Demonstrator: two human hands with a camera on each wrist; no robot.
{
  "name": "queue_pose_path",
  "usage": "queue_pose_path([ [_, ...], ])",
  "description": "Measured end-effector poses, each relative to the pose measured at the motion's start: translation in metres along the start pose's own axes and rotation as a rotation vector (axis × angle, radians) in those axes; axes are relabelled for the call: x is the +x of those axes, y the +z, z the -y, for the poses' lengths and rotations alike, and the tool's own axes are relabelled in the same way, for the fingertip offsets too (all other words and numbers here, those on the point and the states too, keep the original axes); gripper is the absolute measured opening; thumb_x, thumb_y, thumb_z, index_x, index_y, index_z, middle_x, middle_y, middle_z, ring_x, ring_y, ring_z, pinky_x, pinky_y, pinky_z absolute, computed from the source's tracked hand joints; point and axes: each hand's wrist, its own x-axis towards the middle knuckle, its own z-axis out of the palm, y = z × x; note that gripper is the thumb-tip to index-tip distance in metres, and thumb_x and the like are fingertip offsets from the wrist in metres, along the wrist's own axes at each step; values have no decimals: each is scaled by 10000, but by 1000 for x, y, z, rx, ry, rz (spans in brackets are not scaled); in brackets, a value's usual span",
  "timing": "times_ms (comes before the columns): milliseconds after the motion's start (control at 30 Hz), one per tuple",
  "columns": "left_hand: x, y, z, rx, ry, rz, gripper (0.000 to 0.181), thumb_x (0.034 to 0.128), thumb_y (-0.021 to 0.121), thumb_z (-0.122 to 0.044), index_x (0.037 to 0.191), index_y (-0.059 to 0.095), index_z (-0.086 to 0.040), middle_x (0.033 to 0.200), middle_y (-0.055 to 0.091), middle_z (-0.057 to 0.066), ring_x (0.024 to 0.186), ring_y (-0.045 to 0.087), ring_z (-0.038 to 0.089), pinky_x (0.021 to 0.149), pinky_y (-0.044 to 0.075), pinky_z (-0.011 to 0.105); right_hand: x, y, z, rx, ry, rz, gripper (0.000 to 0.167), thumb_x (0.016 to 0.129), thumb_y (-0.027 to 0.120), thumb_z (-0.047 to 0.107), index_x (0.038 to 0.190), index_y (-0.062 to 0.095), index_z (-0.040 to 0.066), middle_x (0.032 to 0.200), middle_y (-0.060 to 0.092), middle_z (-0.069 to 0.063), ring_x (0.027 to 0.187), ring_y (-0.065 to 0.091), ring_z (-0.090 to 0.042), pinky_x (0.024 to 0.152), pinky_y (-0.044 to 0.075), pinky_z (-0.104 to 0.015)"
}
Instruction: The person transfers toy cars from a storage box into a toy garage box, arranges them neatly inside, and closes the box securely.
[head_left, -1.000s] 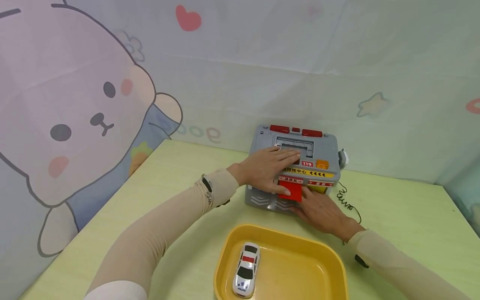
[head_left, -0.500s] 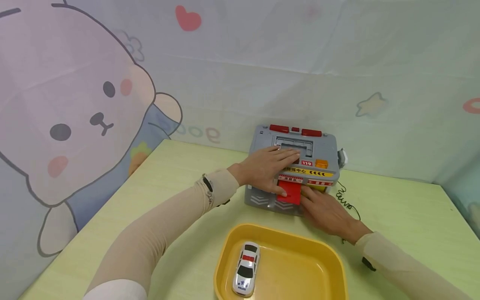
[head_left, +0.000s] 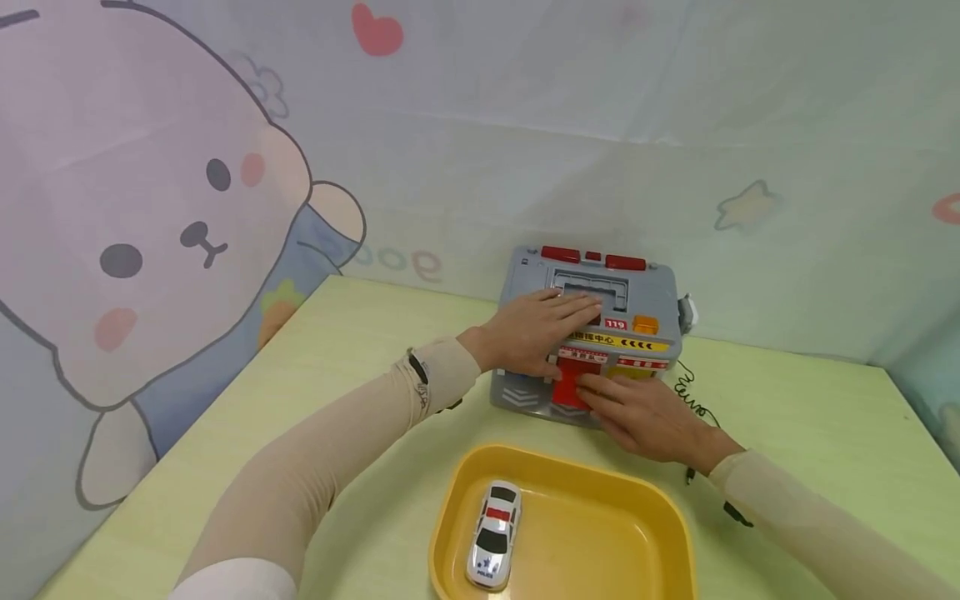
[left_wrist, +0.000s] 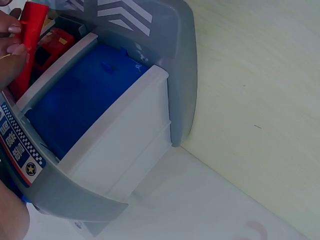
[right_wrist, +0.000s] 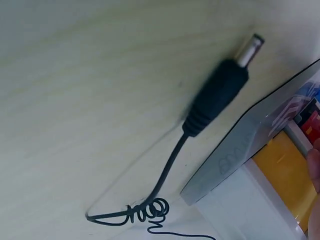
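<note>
A grey toy station (head_left: 652,292) stands against the wall. My left hand (head_left: 525,337) lies flat across its top, fingers straight, thumb down at a red flap (head_left: 568,392) on its front. Against that flap's right side rest the extended fingers of my right hand (head_left: 648,417). The left wrist view has the red flap (left_wrist: 31,42) swung outward, fingertips touching it, and a red toy vehicle (left_wrist: 54,47) in the bay behind. Beside that bay is a blue door (left_wrist: 85,100). A yellow door (right_wrist: 285,172) shows in the right wrist view, partly covered by fingers.
A yellow tray (head_left: 577,546) in front of the station holds a white police car (head_left: 493,537) at its left. Right of the station, a coiled black cord (head_left: 686,387) runs over the table, ending in a black plug (right_wrist: 217,95). A printed cloth (head_left: 450,125) hangs behind.
My right hand's fingers have shifted left, from beside or under the red flap onto its front. The flap hangs lower than before. My left hand stays on the station's top.
</note>
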Motion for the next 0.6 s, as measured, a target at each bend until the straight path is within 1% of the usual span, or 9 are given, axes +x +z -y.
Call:
queue_pose_path([
  [67, 0, 0, 0, -7, 2, 0, 1040, 858, 672, -625, 1609, 170, -109, 1684, 188, 15, 1550, 210, 167, 1272, 174, 393, -1, 0, -1, -19, -4, 34, 414, 1010, 572, 308, 1365, 617, 101, 1415, 603, -68, 965, 650, -202, 739, 585, -317],
  [100, 0, 0, 1, -13, 1, 1, 1021, 870, 662, -617, 1608, 173, -108, 1684, 191, 16, 1550, 210, 167, 1272, 174, 395, -1, 0, -1, -26, -1, 50, 450, 970, 633, 285, 1384, 604, 111, 1430, 596, -60, 941, 644, -189, 718, 572, -294],
  [167, 0, -2, 1, -34, -2, 5, 962, 907, 627, -593, 1607, 181, -107, 1682, 198, 16, 1549, 212, 166, 1272, 172, 397, -3, 1, -1, -31, 18, 79, 515, 925, 687, 264, 1411, 583, 130, 1452, 583, -46, 903, 634, -159, 673, 536, -247],
  [233, 0, -4, 1, -57, -7, 13, 878, 953, 572, -552, 1606, 185, -110, 1680, 205, 15, 1546, 221, 161, 1271, 178, 395, -5, 2, -1, -21, 56, 109, 543, 912, 698, 269, 1427, 570, 150, 1463, 575, -32, 879, 627, -131, 646, 497, -217],
  [333, 1, -6, 2, -98, -1, 24, 772, 994, 509, -470, 1603, 201, -111, 1672, 233, 17, 1531, 264, 159, 1259, 219, 381, -6, 3, 0, -9, 97, 149, 535, 944, 664, 305, 1444, 551, 153, 1467, 571, -35, 875, 648, -108, 630, 473, -189],
  [400, 2, -8, 4, -114, 10, 28, 739, 999, 497, -429, 1601, 211, -111, 1666, 251, 19, 1517, 297, 163, 1245, 257, 366, -7, 3, 1, -9, 114, 167, 547, 946, 663, 325, 1450, 543, 150, 1462, 575, -42, 840, 648, -98, 596, 441, -172],
  [533, 3, -10, 6, -142, 35, 23, 730, 986, 525, -386, 1593, 236, -99, 1657, 277, 33, 1497, 343, 182, 1217, 315, 354, -6, 3, 2, -47, 118, 186, 574, 931, 681, 350, 1446, 546, 136, 1437, 596, -57, 736, 623, -94, 535, 375, -156],
  [567, 3, -10, 6, -147, 38, 20, 737, 981, 535, -383, 1593, 238, -100, 1656, 279, 34, 1496, 346, 183, 1215, 320, 355, -6, 2, 2, -57, 122, 194, 577, 928, 686, 357, 1443, 549, 136, 1431, 602, -56, 708, 609, -92, 531, 367, -157],
  [600, 2, -10, 6, -153, 41, 17, 743, 973, 549, -375, 1591, 242, -99, 1655, 283, 34, 1492, 353, 184, 1212, 325, 356, -5, 2, 3, -64, 127, 202, 579, 927, 688, 361, 1442, 550, 134, 1428, 604, -56, 699, 605, -96, 540, 391, -169],
])
